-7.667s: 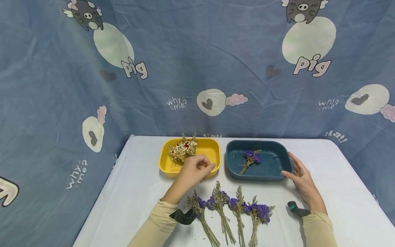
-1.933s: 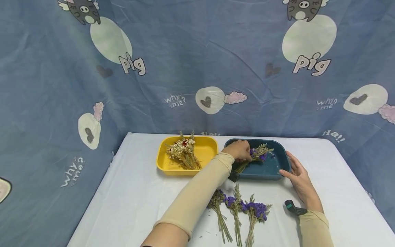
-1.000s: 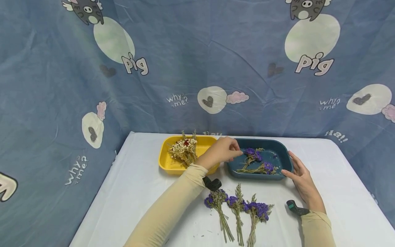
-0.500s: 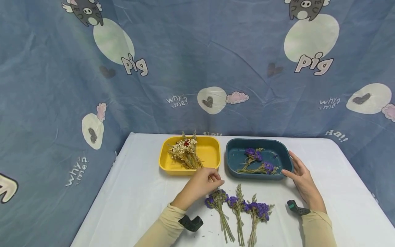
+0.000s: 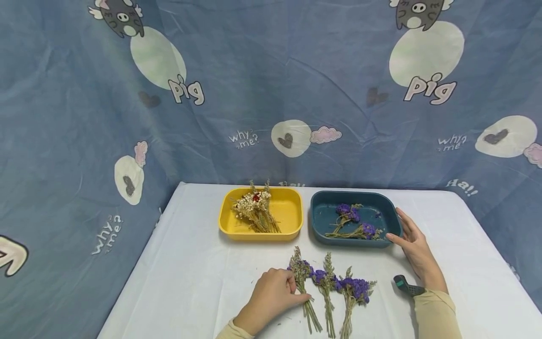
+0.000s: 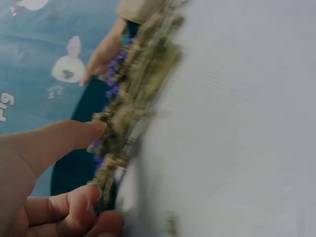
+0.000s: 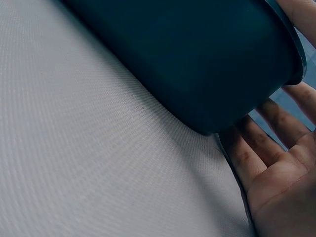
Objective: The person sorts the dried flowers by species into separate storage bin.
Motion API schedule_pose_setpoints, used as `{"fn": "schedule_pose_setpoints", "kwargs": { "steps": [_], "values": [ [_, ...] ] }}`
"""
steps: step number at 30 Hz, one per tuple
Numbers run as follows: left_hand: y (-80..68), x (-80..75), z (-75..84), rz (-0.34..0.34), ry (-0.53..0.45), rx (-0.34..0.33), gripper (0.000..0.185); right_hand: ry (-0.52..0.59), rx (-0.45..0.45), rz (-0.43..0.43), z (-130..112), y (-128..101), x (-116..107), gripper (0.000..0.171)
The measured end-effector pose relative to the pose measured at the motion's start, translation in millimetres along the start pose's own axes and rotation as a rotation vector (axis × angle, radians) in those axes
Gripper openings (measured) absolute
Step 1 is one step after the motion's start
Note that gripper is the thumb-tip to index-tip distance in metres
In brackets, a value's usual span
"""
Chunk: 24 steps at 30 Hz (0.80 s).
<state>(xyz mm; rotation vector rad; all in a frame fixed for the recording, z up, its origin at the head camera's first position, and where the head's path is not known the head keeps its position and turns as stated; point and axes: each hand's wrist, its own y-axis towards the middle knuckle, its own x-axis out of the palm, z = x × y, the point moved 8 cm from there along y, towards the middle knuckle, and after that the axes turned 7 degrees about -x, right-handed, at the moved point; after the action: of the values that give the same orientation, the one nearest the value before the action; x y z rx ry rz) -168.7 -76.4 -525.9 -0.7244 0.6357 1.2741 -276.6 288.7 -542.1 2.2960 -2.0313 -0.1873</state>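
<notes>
Left hand (image 5: 273, 296) back from teal tray (image 5: 318, 234), now pinching leftmost purple sprig (image 5: 301, 278) at lower centre; right hand (image 5: 414, 247) flat against tray's right wall; two sprigs inside.

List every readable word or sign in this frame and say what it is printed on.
"pig", on the backdrop cloth, upper left and upper right.
"why? me?", on the same cloth, centre, right and lower left.
"Ha!!", on the cloth by the table's right corner.
The trays, flowers and wrist cameras show no readable text.
</notes>
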Motion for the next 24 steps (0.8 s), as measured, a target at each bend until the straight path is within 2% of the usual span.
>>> {"fn": "schedule_pose_setpoints", "kwargs": {
  "steps": [4, 9, 17, 19, 24],
  "values": [
    [-3.7, 4.6, -1.1, 0.068, 0.109, 0.012, 0.051, -0.013, 0.009, 0.002, 1.4, -0.5, -0.1, 0.086],
    [-5.3, 3.4, 1.7, 0.106, 0.142, 0.038, 0.044, -0.026, 0.013, 0.002, 0.5, -0.1, -0.3, 0.086],
    [1.2, -10.7, -7.8, 0.068, 0.024, 0.035, 0.01, -0.014, 0.007, 0.005, 0.6, 2.1, 0.2, 0.087],
    [3.4, -13.3, -11.2, 0.052, 0.0, 0.03, 0.008, -0.017, 0.01, 0.009, 1.0, 1.8, 0.0, 0.087],
    [6.8, -12.4, -15.0, 0.03, -0.026, 0.043, 0.019, -0.012, 0.023, 0.015, 1.4, 0.7, -0.5, 0.087]
  ]
}}
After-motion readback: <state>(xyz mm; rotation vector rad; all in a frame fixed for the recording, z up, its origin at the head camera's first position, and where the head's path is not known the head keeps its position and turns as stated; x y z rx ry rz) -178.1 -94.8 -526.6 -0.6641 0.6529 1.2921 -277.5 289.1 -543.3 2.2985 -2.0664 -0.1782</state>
